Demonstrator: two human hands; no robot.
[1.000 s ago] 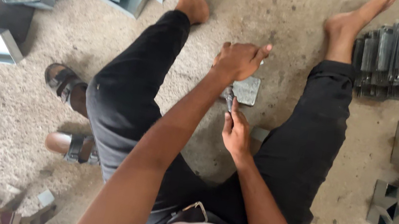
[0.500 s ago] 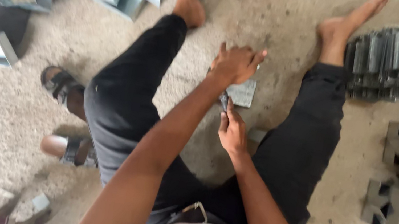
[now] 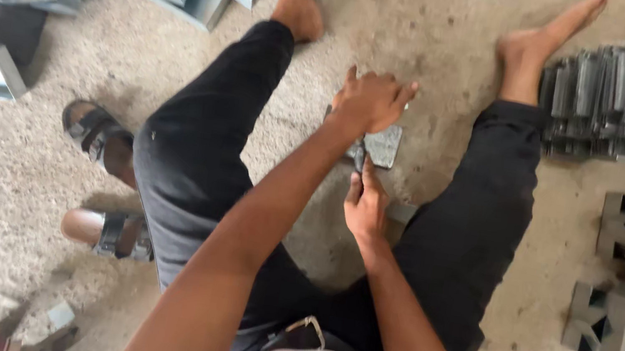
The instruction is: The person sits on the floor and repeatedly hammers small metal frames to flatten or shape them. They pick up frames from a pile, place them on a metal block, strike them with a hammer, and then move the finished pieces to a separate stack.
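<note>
Sitting on the sandy floor [image 3: 8, 175], the person pressed the left hand [image 3: 371, 101] down on a small grey metal piece [image 3: 382, 146] between the legs; the right hand [image 3: 365, 205] gripped something beside it, mostly hidden and impossible to identify.

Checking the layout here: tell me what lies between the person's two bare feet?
Only bare sandy floor lies between the left foot and right foot, seen in the head view.

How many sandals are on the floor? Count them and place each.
2: a dark strapped sandal beside the left thigh, and a second strapped sandal nearer the camera. More may lie out of view.
</note>
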